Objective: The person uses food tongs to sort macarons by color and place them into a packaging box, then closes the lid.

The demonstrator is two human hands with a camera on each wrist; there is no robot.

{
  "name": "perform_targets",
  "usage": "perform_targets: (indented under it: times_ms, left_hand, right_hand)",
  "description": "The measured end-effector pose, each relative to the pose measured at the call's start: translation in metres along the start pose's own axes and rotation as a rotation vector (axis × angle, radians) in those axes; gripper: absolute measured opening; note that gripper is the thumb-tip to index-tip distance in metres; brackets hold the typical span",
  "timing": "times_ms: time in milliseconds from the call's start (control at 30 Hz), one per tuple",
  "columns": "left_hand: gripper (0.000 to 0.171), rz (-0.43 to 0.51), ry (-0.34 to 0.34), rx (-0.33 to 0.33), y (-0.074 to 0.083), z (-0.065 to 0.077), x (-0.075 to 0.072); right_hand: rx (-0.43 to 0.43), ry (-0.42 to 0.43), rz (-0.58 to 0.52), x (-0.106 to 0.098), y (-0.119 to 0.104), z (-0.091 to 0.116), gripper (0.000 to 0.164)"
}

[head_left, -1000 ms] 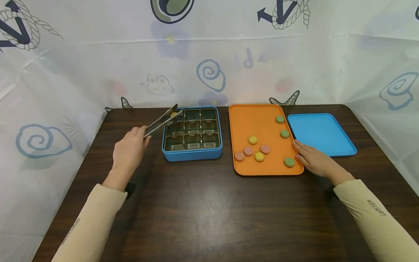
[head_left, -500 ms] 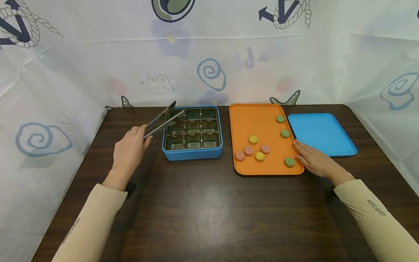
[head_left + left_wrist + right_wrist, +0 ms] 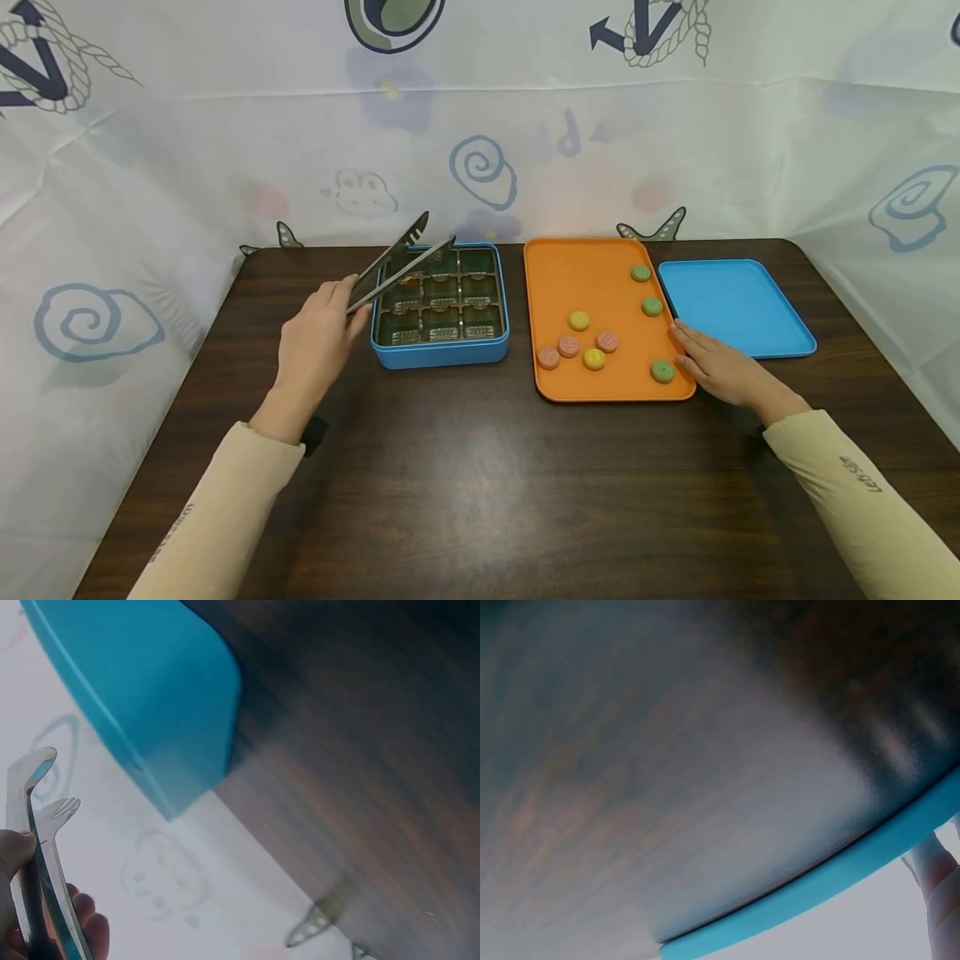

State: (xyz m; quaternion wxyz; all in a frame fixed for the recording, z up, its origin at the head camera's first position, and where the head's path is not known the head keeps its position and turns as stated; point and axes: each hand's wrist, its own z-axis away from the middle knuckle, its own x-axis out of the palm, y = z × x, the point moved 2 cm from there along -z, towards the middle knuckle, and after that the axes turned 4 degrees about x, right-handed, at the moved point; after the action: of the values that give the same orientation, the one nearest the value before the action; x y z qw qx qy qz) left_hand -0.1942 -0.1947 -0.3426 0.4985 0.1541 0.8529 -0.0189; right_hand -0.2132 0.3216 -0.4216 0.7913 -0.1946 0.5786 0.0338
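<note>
My left hand [image 3: 315,342] grips metal tongs [image 3: 401,276] above the left side of a blue box [image 3: 442,357]. The tongs' ends stand apart with nothing between them. A dark insert divided into several compartments fills the box; the back left ones are partly hidden behind the tongs. In the left wrist view, thumb and fingers wrap round the tongs [image 3: 56,862], near the box's blue wall [image 3: 150,682]. My right hand [image 3: 720,367] rests with extended fingers at the right edge of an orange tray [image 3: 585,275]. Pink, yellow and green round cookies [image 3: 593,359] lie on that tray.
Right of the orange tray lies a flat blue tray [image 3: 738,308], partly beside my right hand. Everything stands on a dark wooden table [image 3: 480,483]. A white printed cloth [image 3: 315,150] hangs behind the table's back edge.
One second ago the tongs held a yellow cookie over the box's back left; half a second ago it had left them. The left hand has since moved up and right. The right hand stays put.
</note>
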Motion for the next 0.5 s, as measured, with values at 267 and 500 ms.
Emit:
perform_targets:
  times_ms: [267, 500]
  left_hand:
    - [0.047, -0.031, -0.008, 0.119, 0.035, -0.010, 0.002]
    - [0.046, -0.034, -0.016, 0.216, 0.066, -0.019, 0.011]
  right_hand:
    - [0.009, -0.017, -0.009, -0.001, -0.001, 0.000, 0.065]
    - [0.012, -0.010, -0.008, -0.001, -0.002, -0.001, 0.065]
